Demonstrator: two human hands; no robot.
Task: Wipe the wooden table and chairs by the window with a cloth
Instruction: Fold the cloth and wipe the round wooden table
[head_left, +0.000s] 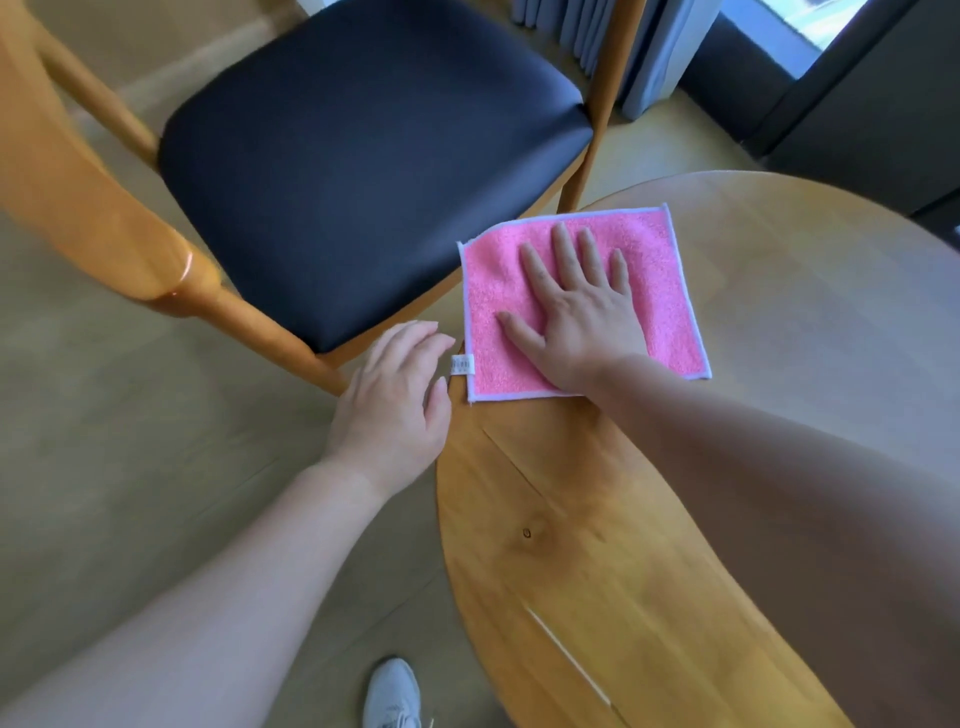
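1. Right hand (576, 317): flat, palm down, fingers straight and spread, pressing on the pink cloth (582, 301). Nothing curled round it.
2. Pink cloth: spread flat, white edging, lying on the wooden table (597, 545) at its rim, under the right hand. A small white tag (461, 365) sticks out from its near-left side.
3. Left hand (395, 400): just left of the right hand, at the table's edge, fingers relaxed and slightly bent, holding nothing. Fingertips sit just beside the tag; contact with it cannot be told.
4. The two hands are near each other but apart.
5. Chair (363, 171): beyond the left hand, wooden frame, dark padded seat, close against the table rim.
6. Beyond the right hand: grey curtain (623, 47) and window (800, 31).
7. Below the left forearm: a light shoe (392, 693) on the floor.
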